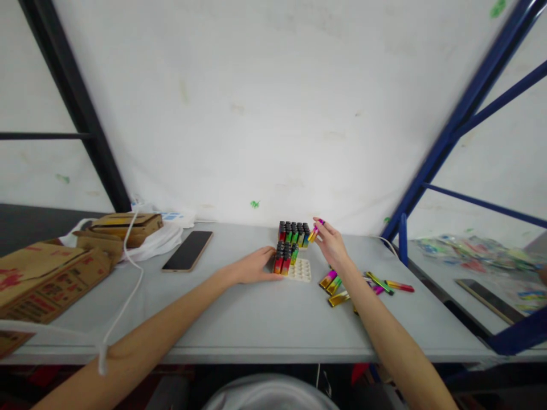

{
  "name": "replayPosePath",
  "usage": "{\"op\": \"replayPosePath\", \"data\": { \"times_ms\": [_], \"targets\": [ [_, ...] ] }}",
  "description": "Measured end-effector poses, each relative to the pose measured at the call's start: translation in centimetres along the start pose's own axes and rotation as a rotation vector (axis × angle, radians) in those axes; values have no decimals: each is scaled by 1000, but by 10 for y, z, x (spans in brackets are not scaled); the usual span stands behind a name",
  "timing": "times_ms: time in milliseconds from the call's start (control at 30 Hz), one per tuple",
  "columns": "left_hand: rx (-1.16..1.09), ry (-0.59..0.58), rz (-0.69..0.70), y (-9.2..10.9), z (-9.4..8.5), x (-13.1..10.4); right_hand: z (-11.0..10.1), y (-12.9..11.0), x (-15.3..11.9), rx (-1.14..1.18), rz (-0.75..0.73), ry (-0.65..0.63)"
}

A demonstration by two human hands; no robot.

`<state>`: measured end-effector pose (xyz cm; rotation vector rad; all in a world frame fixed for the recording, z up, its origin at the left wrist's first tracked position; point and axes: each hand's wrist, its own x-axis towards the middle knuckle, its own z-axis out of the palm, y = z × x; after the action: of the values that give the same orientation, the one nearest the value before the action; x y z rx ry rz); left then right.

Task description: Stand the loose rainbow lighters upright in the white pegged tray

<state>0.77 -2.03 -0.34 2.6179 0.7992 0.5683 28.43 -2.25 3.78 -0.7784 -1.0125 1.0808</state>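
Note:
My left hand (256, 265) is curved round the left end of a white tray (304, 270) with round holes, thumb along its front edge and fingers behind. Upright lighters (282, 261) with black tops and shiny red, green and yellow bodies fill the tray's left part. Close behind stands another block of upright lighters (294, 232). Pinched in my right hand (330, 241) is a shiny pink and gold lighter (314, 232), tilted, above and right of the tray. Several loose lighters (339, 297) lie in a pile under my right forearm, which partly hides them.
On the left are a dark phone (188, 251), opened cardboard boxes (51, 279), a white plastic bag (160, 242) and a white cable (135, 265). A blue metal frame (444, 136) rises at right, with another phone (489, 300) and plastic bags (470, 253) beyond.

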Motion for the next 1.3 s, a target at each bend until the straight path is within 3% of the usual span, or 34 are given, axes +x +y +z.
{"op": "replayPosePath", "data": {
  "times_ms": [133,267,600,1300],
  "targets": [
    [-22,-2,8,2,-2,0,-1,11,-10,-93,54,-119],
    [-31,2,17,0,-2,0,5,13,-17,-199,107,-148],
    [-39,-4,-8,1,-2,0,18,26,-25,-355,338,-51],
    [-37,-7,-8,0,-3,0,22,26,-30,-365,266,-157]
  ]
}}
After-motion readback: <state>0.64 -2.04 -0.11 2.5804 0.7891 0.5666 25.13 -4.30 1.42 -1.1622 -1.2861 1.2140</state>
